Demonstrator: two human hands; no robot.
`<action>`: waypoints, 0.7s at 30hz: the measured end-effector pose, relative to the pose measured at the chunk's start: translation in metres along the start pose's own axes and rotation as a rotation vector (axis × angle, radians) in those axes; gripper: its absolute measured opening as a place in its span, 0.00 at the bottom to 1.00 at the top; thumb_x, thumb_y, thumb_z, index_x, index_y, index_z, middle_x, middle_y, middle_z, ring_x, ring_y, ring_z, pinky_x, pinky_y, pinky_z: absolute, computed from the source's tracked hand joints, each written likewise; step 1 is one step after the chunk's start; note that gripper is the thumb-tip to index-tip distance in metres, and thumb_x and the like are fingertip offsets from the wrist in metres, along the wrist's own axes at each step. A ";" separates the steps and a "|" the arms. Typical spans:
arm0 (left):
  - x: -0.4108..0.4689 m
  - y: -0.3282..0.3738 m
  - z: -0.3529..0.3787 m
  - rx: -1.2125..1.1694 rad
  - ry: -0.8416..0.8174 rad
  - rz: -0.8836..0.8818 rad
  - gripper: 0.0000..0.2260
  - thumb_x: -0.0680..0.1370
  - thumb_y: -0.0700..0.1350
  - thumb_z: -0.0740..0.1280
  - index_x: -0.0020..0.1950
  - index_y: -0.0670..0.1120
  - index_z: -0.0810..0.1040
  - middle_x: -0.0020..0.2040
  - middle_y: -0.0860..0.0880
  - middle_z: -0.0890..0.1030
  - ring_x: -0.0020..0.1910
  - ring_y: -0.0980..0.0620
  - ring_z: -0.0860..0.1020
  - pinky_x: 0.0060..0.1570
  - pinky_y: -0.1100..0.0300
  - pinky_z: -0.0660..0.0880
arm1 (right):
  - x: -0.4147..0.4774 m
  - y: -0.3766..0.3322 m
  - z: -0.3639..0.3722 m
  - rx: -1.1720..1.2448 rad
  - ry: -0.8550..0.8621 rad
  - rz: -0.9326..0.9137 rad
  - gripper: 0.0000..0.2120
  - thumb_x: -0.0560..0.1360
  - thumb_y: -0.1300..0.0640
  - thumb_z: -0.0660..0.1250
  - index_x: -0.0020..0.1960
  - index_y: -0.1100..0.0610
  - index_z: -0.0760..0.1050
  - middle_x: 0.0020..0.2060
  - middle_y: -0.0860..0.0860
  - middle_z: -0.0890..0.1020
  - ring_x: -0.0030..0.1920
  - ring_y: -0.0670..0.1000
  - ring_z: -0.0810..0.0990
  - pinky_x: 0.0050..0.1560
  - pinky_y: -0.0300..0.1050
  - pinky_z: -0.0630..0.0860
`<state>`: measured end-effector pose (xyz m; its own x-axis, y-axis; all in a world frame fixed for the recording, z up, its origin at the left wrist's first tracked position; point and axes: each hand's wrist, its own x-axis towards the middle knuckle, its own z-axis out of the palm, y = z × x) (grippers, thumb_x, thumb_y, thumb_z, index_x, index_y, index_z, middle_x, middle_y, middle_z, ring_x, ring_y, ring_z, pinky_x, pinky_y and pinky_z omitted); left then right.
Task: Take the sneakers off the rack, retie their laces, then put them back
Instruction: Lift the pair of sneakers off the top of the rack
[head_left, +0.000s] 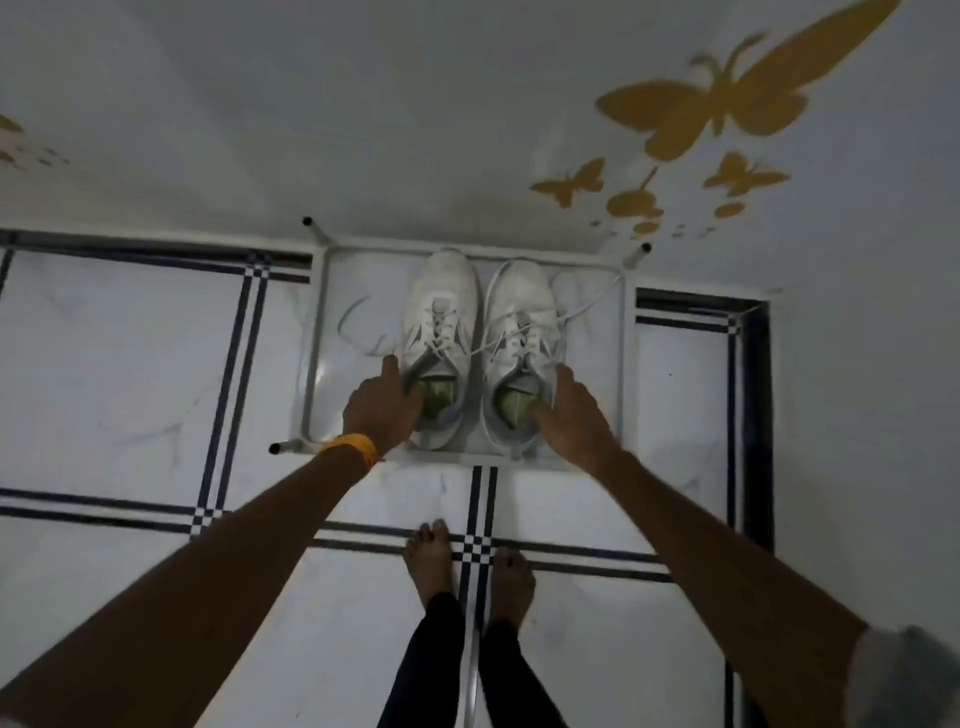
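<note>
Two white sneakers stand side by side on a white metal rack (317, 332) against the wall, toes toward the wall. The left sneaker (441, 306) and the right sneaker (522, 312) both have green insoles and untied laces trailing loose over the rack top. My left hand (382, 402) grips the collar of the left sneaker, fingers inside its opening. My right hand (569, 410) grips the collar of the right sneaker the same way. Both shoes still rest on the rack.
The rack stands on a white tiled floor with dark striped borders (480, 551). My bare feet (467, 566) are just in front of it. Yellow butterfly decals (711, 109) mark the wall behind. An orange band (353, 447) is on my left wrist.
</note>
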<state>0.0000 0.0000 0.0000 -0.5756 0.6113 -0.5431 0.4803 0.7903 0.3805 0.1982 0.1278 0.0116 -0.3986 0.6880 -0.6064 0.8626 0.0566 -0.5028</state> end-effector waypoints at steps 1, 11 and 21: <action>0.010 -0.005 0.011 -0.002 0.026 0.006 0.20 0.78 0.52 0.61 0.67 0.46 0.66 0.48 0.38 0.83 0.43 0.36 0.81 0.47 0.44 0.80 | 0.013 0.007 0.009 -0.005 0.016 -0.023 0.25 0.77 0.55 0.64 0.70 0.57 0.60 0.57 0.62 0.78 0.53 0.61 0.80 0.53 0.56 0.79; 0.010 -0.014 0.043 -0.060 0.177 0.095 0.14 0.80 0.41 0.59 0.64 0.40 0.71 0.48 0.36 0.82 0.46 0.33 0.80 0.48 0.45 0.76 | 0.022 0.034 0.039 -0.008 0.201 -0.166 0.21 0.77 0.64 0.59 0.69 0.60 0.65 0.53 0.62 0.78 0.52 0.61 0.78 0.52 0.56 0.76; -0.152 -0.034 0.048 -0.258 0.176 0.146 0.13 0.81 0.42 0.58 0.66 0.46 0.70 0.42 0.49 0.81 0.38 0.49 0.80 0.43 0.53 0.81 | -0.145 0.056 0.047 0.044 0.210 -0.124 0.17 0.78 0.65 0.58 0.66 0.58 0.69 0.49 0.55 0.74 0.44 0.52 0.76 0.44 0.46 0.75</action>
<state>0.1033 -0.1219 0.0337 -0.6293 0.6986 -0.3405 0.3955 0.6650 0.6335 0.2896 -0.0029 0.0418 -0.4231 0.8132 -0.3996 0.7951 0.1217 -0.5942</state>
